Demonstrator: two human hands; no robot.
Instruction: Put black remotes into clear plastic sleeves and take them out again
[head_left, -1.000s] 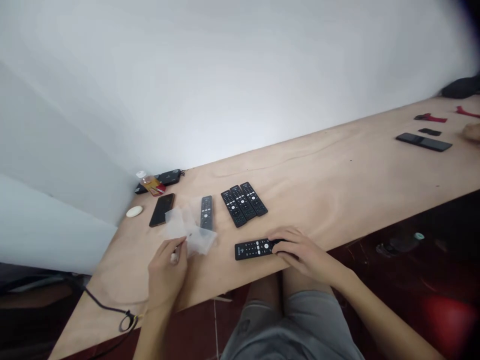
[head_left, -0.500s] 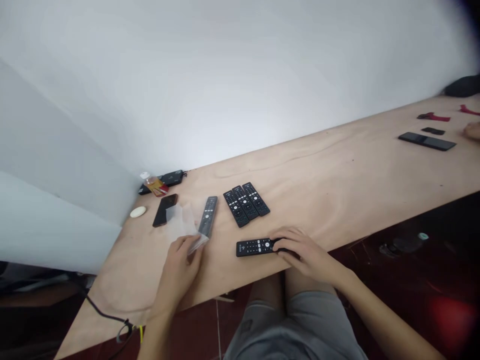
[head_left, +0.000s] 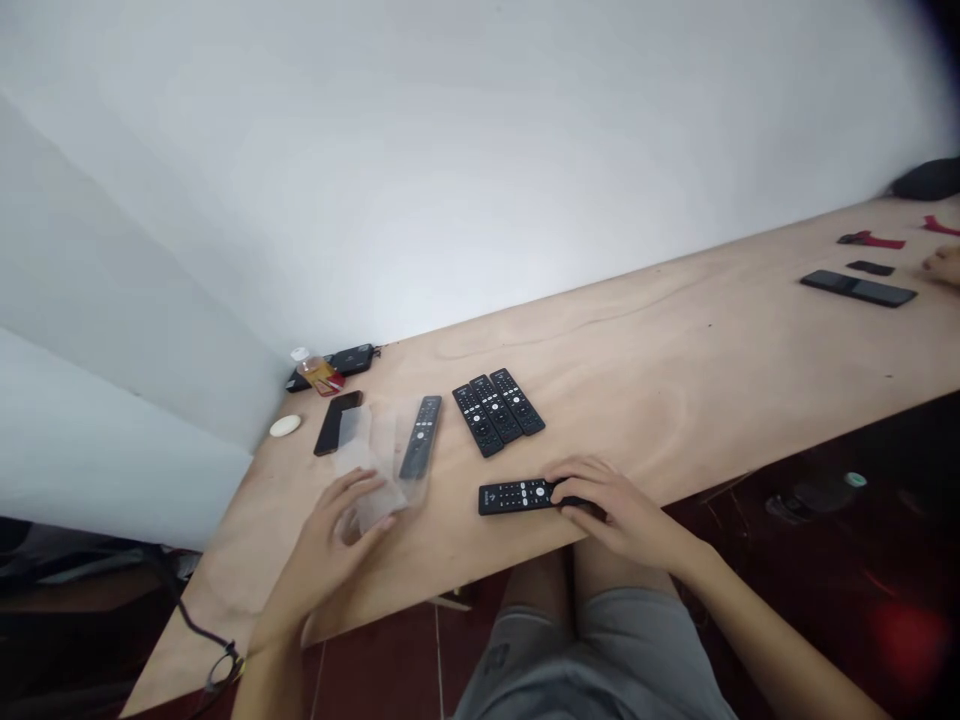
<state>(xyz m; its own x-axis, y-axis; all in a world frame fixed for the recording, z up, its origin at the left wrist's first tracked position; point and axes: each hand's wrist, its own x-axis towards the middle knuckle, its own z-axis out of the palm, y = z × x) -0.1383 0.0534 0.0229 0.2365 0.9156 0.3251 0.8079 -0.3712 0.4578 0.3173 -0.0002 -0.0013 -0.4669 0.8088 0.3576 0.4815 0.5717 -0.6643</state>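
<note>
My right hand (head_left: 615, 508) is closed around the lower end of a black remote control (head_left: 510, 496) lying crosswise near the table's front edge; its fingers hide that end. My left hand (head_left: 324, 538) has its fingers and thumb apart over the edge of some clear plastic bags (head_left: 367, 455). Whether the fingertips touch the plastic I cannot tell. Another remote control (head_left: 421, 436) lies under or inside the plastic, keys facing up. Behind my right hand, three remote controls (head_left: 498, 412) lie side by side.
A dark phone (head_left: 337, 422), a round cream disc (head_left: 285, 426), a bottle (head_left: 319, 374) and black boxes (head_left: 352, 360) occupy the table's left end. Far right are a dark phone-like slab (head_left: 859, 288), red strips (head_left: 881, 241) and another person's hand (head_left: 943, 265). A cable (head_left: 187, 615) hangs at the front left.
My left hand has released the plastic's edge, spread its fingers and shifted left. My right hand stays on its remote control. The whole view has shifted slightly.
</note>
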